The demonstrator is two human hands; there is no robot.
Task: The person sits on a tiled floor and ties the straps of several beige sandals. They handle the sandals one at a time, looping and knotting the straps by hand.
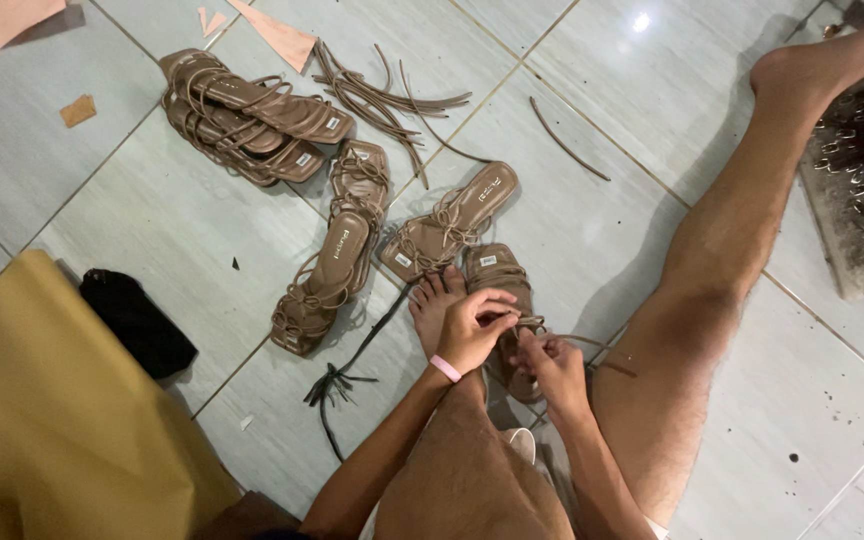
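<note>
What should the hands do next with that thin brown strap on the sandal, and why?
Probably pull the thin brown strap snug. The left hand pinches it at the tan strappy sandal, which lies beside the person's foot. The right hand grips it lower, and its loose end trails over the leg.

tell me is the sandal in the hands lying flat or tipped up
Flat, sole down: the brown sandal rests on the tiled floor, its insole facing up, while both hands work its straps.
</note>
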